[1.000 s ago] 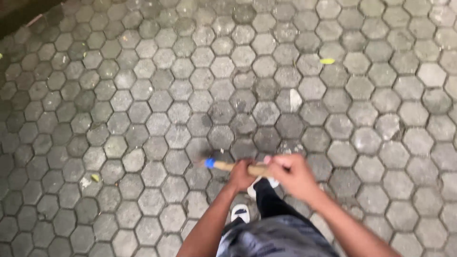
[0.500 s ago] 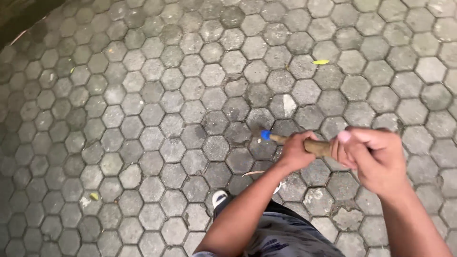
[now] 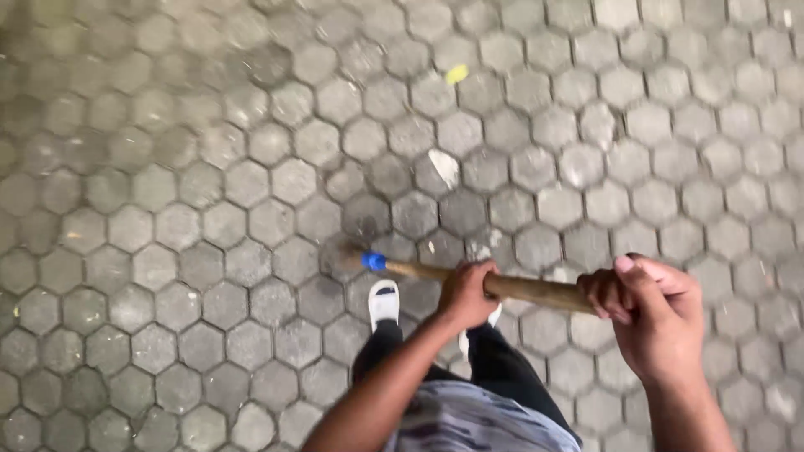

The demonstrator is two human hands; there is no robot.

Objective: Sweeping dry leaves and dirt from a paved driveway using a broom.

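A wooden stick [image 3: 536, 290] with a blue collar [image 3: 373, 262] at its far end lies nearly level across the lower middle of the view. My left hand [image 3: 467, 295] grips it close to the blue end. My right hand [image 3: 649, 310] grips it further back, at the right. What is fixed beyond the blue collar is blurred and I cannot tell what it is. Below the stick I see my legs in dark trousers and a white shoe [image 3: 383, 302] stepping forward.
The ground is grey hexagonal paving [image 3: 209, 218]. A yellow leaf [image 3: 456, 74] lies far ahead, and a pale scrap [image 3: 444, 166] lies on a paver nearer in.
The stick's blue end has swung left and lower, and my hands are further apart on it. The view has shifted right, and my left foot has stepped forward.
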